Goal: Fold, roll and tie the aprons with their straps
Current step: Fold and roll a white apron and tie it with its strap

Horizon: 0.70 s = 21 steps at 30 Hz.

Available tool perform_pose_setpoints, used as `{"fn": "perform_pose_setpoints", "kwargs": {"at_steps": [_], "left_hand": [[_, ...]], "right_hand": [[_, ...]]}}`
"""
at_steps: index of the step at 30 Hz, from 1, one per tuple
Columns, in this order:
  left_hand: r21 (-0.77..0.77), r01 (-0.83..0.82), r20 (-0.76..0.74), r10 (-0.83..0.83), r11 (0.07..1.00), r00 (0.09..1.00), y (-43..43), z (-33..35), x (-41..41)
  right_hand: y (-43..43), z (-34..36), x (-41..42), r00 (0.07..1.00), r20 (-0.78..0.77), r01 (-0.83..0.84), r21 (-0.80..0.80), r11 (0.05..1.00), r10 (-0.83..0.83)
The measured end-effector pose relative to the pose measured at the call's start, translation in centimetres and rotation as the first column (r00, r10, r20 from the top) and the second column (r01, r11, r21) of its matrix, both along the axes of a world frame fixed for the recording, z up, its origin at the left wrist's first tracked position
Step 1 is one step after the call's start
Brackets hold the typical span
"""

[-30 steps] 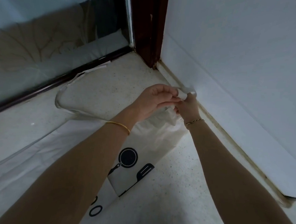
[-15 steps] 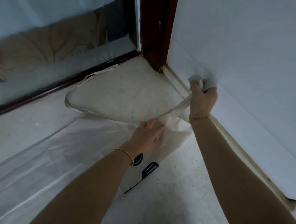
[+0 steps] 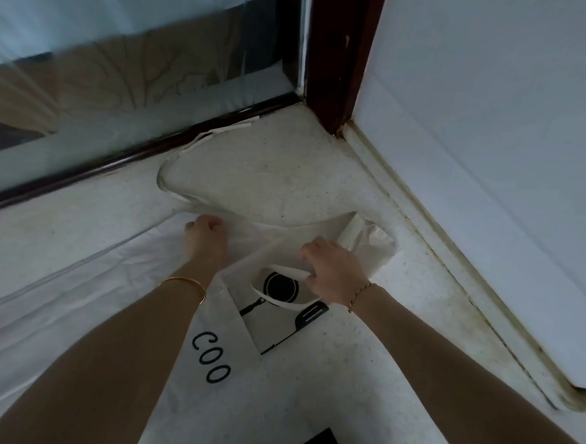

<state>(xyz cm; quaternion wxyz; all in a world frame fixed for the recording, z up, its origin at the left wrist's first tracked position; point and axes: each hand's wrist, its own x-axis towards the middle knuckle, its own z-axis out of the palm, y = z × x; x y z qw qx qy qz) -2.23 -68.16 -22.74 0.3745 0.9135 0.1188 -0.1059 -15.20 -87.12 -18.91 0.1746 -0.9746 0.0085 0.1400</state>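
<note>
The white apron [image 3: 109, 279] lies spread on the speckled floor [image 3: 287, 173], in a corner between a glass door [image 3: 122, 74] and a white wall [image 3: 496, 131]. The left hand [image 3: 206, 232] has its fingers curled tight and pinches the cloth at the apron's top edge. The right hand [image 3: 333, 275] has its fingers wrapped round a white strap [image 3: 283, 272]. This strap curls out just below those fingers, over a black pan picture [image 3: 280, 288]. Past the left fingers, a big loop [image 3: 165, 179] of strap lies on the floor. A folded corner [image 3: 369, 247] of cloth sits just past the right fingers.
</note>
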Motion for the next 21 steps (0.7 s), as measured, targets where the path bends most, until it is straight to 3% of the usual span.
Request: {"fn": "perform_pose_setpoints", "kwargs": {"at_steps": [5, 11, 14, 17, 19, 21], "left_hand": [[0.299, 0.143, -0.025, -0.142, 0.943, 0.989, 1.3, -0.5, 1.2], [0.487, 0.414, -0.136, -0.401, 0.769, 0.906, 3.1, -1.0, 1.6], [0.534, 0.521, -0.153, -0.53, 0.666, 0.834, 3.5, -1.2, 1.9], [0.538, 0.598, -0.162, -0.623, 0.594, 0.765, 3.6, -1.2, 2.2], [0.495, 0.638, -0.136, -0.672, 0.59, 0.728, 3.8, -1.5, 2.5], [0.433, 0.615, -0.025, -0.674, 0.659, 0.739, 4.6, -1.5, 2.5]], "right_hand": [[2.7, -0.9, 1.9, 0.999, 0.009, -0.039, -0.114, 0.993, 0.04], [5.4, -2.8, 3.4, 0.999, 0.016, -0.049, -0.035, 0.998, 0.05], [5.7, -2.9, 3.8, 0.999, -0.008, -0.039, 0.012, 0.999, 0.04], [5.7, -2.4, 4.2, 0.988, -0.15, 0.044, 0.136, 0.99, -0.023], [6.4, -1.7, 4.8, 0.98, -0.186, 0.113, 0.254, 0.961, -0.066], [7.6, -1.3, 5.5, 0.989, -0.1, 0.137, 0.306, 0.942, -0.111]]}}
